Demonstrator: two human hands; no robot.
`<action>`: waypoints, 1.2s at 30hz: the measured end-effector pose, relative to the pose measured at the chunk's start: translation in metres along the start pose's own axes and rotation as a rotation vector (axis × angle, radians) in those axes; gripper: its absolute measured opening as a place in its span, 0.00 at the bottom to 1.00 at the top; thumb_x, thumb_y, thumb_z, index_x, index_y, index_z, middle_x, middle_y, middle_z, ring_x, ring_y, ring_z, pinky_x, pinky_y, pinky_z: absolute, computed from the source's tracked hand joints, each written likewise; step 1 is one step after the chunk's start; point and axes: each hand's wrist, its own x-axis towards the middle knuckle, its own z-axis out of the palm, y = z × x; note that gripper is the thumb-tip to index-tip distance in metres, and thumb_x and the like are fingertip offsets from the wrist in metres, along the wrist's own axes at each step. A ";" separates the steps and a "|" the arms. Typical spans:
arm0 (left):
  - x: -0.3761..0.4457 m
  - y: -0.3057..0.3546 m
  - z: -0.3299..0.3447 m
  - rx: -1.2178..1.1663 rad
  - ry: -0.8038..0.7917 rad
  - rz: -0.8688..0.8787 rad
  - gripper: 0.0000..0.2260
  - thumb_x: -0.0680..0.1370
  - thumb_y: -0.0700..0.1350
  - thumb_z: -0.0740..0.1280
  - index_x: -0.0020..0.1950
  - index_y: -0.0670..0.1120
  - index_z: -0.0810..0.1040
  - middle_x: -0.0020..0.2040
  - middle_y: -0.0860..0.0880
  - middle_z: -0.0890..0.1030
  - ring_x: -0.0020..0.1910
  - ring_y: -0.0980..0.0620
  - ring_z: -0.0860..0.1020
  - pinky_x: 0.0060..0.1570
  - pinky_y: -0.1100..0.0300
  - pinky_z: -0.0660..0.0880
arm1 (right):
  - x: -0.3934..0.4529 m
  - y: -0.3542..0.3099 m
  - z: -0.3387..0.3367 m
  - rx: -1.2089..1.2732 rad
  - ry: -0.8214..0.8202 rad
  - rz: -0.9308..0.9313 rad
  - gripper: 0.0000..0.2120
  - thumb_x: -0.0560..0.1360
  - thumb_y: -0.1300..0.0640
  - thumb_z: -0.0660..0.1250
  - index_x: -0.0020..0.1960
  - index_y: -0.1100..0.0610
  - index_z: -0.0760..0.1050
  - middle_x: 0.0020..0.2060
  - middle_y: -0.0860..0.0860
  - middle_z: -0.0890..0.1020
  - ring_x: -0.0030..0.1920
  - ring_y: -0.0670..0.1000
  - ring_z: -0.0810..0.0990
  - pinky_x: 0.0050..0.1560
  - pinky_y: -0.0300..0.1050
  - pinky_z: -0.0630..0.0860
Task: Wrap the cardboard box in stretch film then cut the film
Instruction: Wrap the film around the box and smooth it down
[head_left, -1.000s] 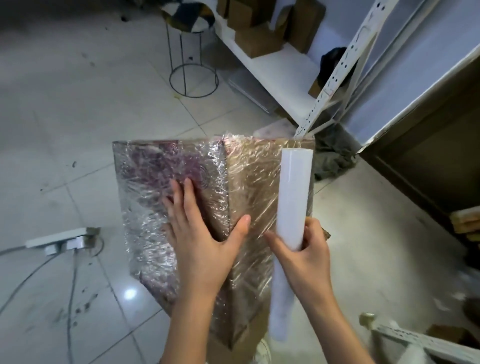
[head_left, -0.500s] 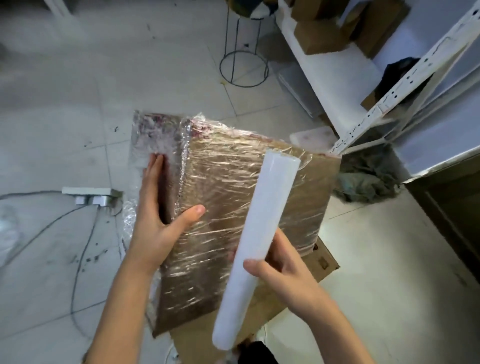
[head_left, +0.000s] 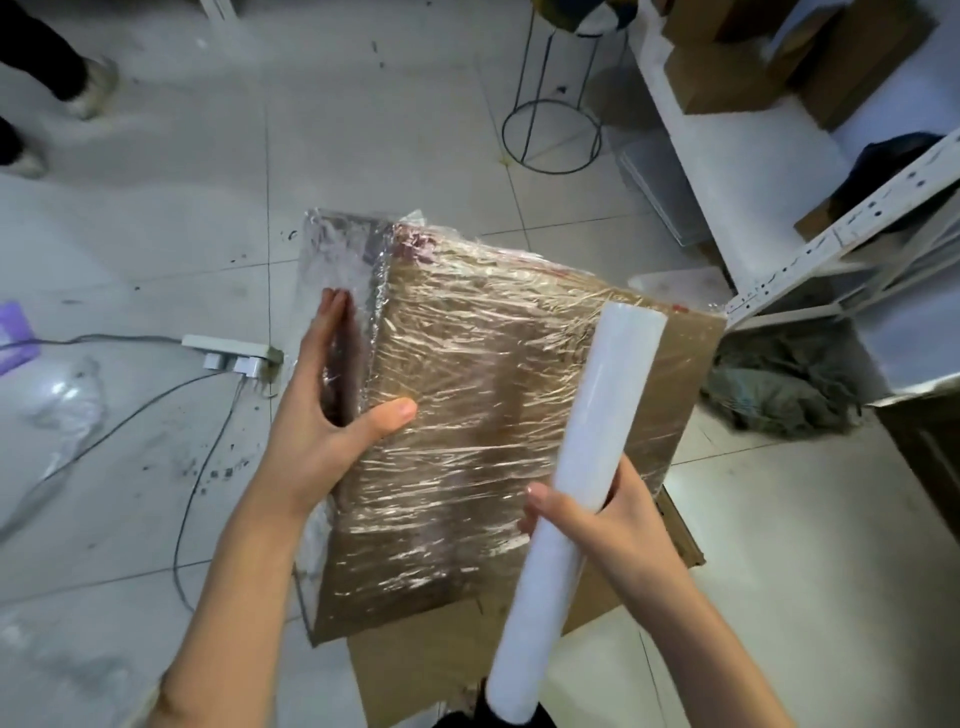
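A brown cardboard box (head_left: 483, 415) covered in shiny stretch film stands tilted in the middle of the view. My left hand (head_left: 322, 415) holds its left edge, fingers flat along the side face and thumb pressed on the broad face. My right hand (head_left: 592, 514) grips a long white roll of stretch film (head_left: 582, 467) that lies diagonally across the box's right part. Film runs from the roll onto the box. A flat piece of cardboard (head_left: 649, 587) lies under the box on the floor.
A white power strip (head_left: 228, 353) with cables lies on the tiled floor to the left. White metal shelving (head_left: 727, 171) with boxes stands at the right, a wire stool base (head_left: 550, 130) behind. A grey cloth heap (head_left: 779, 384) lies by the shelf. Someone's feet (head_left: 93, 88) are at top left.
The box has turned, so its broad face now faces me. My left hand slid from the face to the left edge. The roll tilted and moved right across the box.
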 end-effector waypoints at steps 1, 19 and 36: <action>0.000 -0.001 -0.001 -0.003 -0.005 0.007 0.40 0.61 0.59 0.74 0.69 0.72 0.57 0.73 0.64 0.61 0.72 0.61 0.62 0.69 0.46 0.66 | 0.000 0.000 -0.002 -0.021 -0.002 -0.019 0.25 0.60 0.50 0.76 0.52 0.58 0.72 0.38 0.54 0.83 0.37 0.50 0.84 0.37 0.42 0.80; 0.002 -0.050 -0.050 -0.184 0.084 -0.052 0.50 0.55 0.62 0.79 0.74 0.56 0.62 0.71 0.53 0.68 0.70 0.52 0.68 0.66 0.44 0.69 | 0.005 -0.007 0.006 -0.192 -0.212 -0.117 0.18 0.70 0.47 0.67 0.57 0.51 0.69 0.48 0.52 0.81 0.49 0.49 0.81 0.45 0.38 0.77; -0.007 -0.076 -0.072 -0.218 0.108 -0.079 0.53 0.52 0.64 0.79 0.73 0.52 0.64 0.70 0.53 0.71 0.69 0.54 0.69 0.67 0.45 0.68 | 0.031 0.027 0.011 -0.360 0.180 -0.284 0.28 0.61 0.41 0.72 0.53 0.48 0.61 0.45 0.52 0.78 0.45 0.50 0.80 0.40 0.46 0.78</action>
